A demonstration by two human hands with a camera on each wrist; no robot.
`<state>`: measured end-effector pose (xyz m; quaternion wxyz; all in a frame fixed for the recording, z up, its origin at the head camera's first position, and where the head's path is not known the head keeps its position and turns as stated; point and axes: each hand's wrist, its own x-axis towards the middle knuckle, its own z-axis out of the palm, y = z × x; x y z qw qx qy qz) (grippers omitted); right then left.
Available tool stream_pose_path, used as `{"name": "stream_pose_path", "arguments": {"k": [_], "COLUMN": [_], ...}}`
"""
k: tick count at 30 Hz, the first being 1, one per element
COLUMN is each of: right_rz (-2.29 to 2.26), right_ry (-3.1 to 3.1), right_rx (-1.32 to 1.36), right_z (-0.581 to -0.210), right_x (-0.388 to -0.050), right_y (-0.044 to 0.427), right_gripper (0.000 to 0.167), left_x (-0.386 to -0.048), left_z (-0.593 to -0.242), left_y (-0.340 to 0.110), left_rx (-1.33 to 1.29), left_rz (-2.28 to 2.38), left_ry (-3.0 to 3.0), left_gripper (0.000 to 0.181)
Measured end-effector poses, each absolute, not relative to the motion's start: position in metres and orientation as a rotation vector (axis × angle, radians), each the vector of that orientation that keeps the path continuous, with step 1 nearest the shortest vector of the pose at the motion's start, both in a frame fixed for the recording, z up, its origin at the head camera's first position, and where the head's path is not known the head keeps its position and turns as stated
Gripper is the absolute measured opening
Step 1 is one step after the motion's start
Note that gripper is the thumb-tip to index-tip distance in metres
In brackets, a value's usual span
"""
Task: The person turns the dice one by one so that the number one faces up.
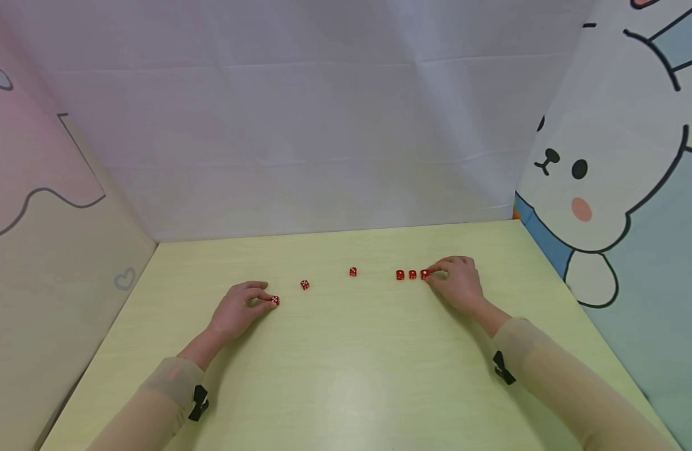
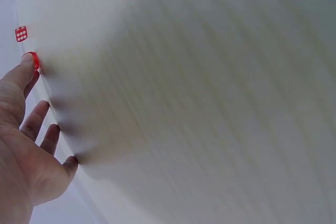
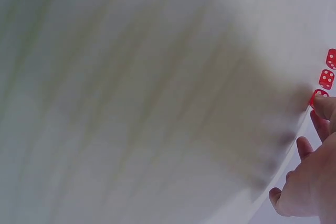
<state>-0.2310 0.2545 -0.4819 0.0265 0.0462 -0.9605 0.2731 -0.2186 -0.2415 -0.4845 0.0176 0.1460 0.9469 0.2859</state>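
Die (image 1: 275, 300) at approx. 11 o'clock is sitting pinched in left hand (image 1: 240, 312); beyond, right hand (image 1: 457, 284) is pinching red end die (image 1: 424, 274) at 1 o'clock on desk (image 1: 346, 357). Both are prob. feeling light, rigid, slick; opp. side faces are offering best hold.

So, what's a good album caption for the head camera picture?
Left fingers pinch one cubic red white-dotted die, right fingers another, four more between, on a pale yellow table.
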Motion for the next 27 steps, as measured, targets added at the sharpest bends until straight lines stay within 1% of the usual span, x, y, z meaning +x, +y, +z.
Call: {"name": "stream_pose_path", "arguments": {"k": [11,21,27], "right_rz": [0.883,0.883,0.827], "right_ry": [-2.969,-2.991,-2.992], "right_rx": [0.120,0.088,0.109], "right_z": [-0.482,-0.478,-0.477], "right_x": [-0.229,-0.224,-0.216], "right_y": [0.254,0.257,0.261], "right_gripper": [0.029,0.043,0.048], "left_x": [-0.219,-0.220,-0.220], "left_z": [-0.486,-0.485,-0.484], "left_y": [-0.242,-0.242,-0.242], "left_rx": [0.451,0.490,0.483], "left_rz": [0.891,0.913,0.918], "left_ry": [2.938,2.954,2.948], "left_gripper": [0.016,0.014,0.012]}}
